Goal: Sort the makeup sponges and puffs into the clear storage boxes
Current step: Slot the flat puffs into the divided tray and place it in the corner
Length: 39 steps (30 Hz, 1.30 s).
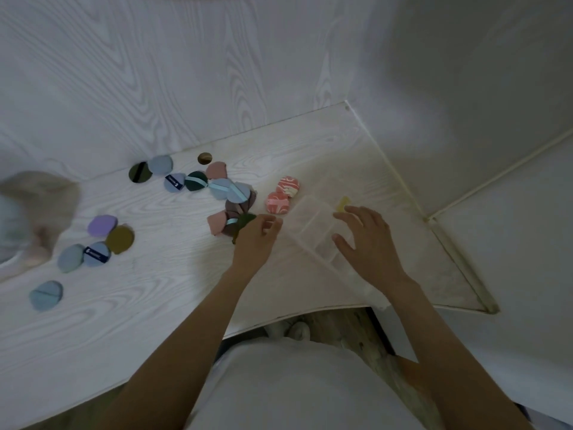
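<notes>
Pinching a dark green puff, the left grip; right grip (fingers spread) over the clear box.

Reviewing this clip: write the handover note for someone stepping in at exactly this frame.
Left hand: fingers closed on a dark green puff at the edge of the middle pile.
Right hand: open, resting on the clear storage box, steadying it.
Done: only a yellow piece shows in the box's far compartment.
Left: two pink marbled puffs beside the box, the middle pile, and the left group with the purple puff, all loose on the table.
</notes>
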Available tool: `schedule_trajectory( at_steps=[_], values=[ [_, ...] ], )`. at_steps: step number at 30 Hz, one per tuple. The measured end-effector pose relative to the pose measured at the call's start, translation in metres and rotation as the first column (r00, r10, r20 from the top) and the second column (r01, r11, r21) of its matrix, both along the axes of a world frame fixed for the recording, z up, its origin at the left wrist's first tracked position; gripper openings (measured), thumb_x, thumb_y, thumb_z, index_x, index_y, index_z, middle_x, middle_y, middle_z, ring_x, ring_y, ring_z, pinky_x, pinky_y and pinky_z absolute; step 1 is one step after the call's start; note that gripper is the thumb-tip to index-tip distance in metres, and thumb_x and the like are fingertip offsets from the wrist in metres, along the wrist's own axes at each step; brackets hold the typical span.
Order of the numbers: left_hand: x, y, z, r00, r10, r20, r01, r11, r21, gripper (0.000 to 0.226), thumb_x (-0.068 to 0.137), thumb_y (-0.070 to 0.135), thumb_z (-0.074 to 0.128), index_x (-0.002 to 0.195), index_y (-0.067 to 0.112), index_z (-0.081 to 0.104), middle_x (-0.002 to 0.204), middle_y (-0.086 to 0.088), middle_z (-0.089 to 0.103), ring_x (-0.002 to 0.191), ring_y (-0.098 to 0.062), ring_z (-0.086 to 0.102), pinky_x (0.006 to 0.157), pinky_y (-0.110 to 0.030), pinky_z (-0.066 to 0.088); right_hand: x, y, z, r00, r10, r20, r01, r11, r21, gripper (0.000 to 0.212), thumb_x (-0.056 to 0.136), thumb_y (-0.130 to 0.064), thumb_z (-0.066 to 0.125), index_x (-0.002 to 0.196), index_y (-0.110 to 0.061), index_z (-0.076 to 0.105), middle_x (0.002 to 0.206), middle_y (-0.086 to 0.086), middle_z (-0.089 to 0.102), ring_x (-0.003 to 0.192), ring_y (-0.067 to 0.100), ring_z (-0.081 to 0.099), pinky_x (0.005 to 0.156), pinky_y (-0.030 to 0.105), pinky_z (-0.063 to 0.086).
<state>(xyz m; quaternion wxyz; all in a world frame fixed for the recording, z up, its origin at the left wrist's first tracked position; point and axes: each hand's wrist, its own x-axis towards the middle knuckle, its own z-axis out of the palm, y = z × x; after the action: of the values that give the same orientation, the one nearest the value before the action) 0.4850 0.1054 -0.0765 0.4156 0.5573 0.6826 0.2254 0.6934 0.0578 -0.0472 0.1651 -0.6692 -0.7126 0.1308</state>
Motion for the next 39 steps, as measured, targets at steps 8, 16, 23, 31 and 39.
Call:
schedule_trajectory(
  at_steps=[8, 16, 23, 31, 39],
  values=[
    [-0.098, 0.039, 0.005, 0.983, 0.167, -0.079, -0.159, 0.983, 0.090, 0.025, 0.092, 0.025, 0.054, 0.115, 0.016, 0.057, 0.109, -0.002, 0.062, 0.094, -0.014, 0.057, 0.082, -0.028, 0.047, -0.089, 0.098, -0.003, 0.978, 0.165, 0.126, -0.161, 0.986, -0.042, 0.030, 0.091, -0.018, 0.050, 0.120, -0.017, 0.058, 0.120, 0.006, 0.060, 0.107, 0.026, 0.052, 0.089, 0.035, 0.039],
    [-0.057, 0.092, -0.004, 0.853, -0.264, -0.450, 0.389, 0.897, 0.212, 0.035, 0.092, 0.036, 0.052, 0.123, 0.019, 0.052, 0.118, -0.004, 0.059, 0.109, -0.020, 0.051, 0.091, -0.031, 0.039, -0.098, 0.174, -0.039, 0.897, 0.113, 0.428, 0.066, 0.922, -0.381, 0.042, 0.089, -0.024, 0.055, 0.128, -0.016, 0.041, 0.120, 0.013, 0.053, 0.103, 0.029, 0.054, 0.086, 0.036, 0.038],
    [-0.016, 0.112, -0.029, 0.578, -0.465, -0.670, 0.608, 0.793, -0.026, 0.039, 0.090, 0.037, 0.052, 0.123, 0.016, 0.049, 0.118, -0.006, 0.056, 0.111, -0.024, 0.044, 0.092, -0.032, 0.033, -0.087, 0.164, -0.014, 0.985, -0.171, -0.002, 0.169, 0.976, -0.139, 0.028, 0.088, -0.034, 0.060, 0.105, -0.012, 0.062, 0.100, 0.010, 0.059, 0.093, 0.025, 0.054, 0.074, 0.032, 0.040],
    [-0.026, 0.096, 0.006, 0.972, -0.224, -0.064, 0.229, 0.970, 0.086, 0.010, 0.088, 0.024, 0.061, 0.094, 0.019, 0.055, 0.089, 0.004, 0.058, 0.078, -0.011, 0.053, 0.067, -0.017, 0.043, -0.027, 0.074, 0.008, 0.875, -0.287, -0.391, 0.315, 0.949, 0.009, 0.012, 0.088, -0.015, 0.061, 0.098, -0.017, 0.068, 0.090, 0.002, 0.067, 0.077, 0.014, 0.061, 0.067, 0.024, 0.046],
    [0.017, 0.050, 0.028, 0.950, -0.309, -0.031, 0.305, 0.909, 0.284, 0.018, 0.083, 0.034, 0.068, 0.083, 0.017, 0.062, 0.075, 0.004, 0.063, 0.067, -0.006, 0.057, 0.061, -0.017, 0.044, -0.014, 0.033, 0.006, 0.725, -0.395, -0.565, 0.445, 0.894, -0.054, 0.009, 0.087, -0.013, 0.062, 0.095, -0.018, 0.065, 0.085, -0.009, 0.064, 0.074, 0.007, 0.060, 0.061, 0.006, 0.040]
  ],
)
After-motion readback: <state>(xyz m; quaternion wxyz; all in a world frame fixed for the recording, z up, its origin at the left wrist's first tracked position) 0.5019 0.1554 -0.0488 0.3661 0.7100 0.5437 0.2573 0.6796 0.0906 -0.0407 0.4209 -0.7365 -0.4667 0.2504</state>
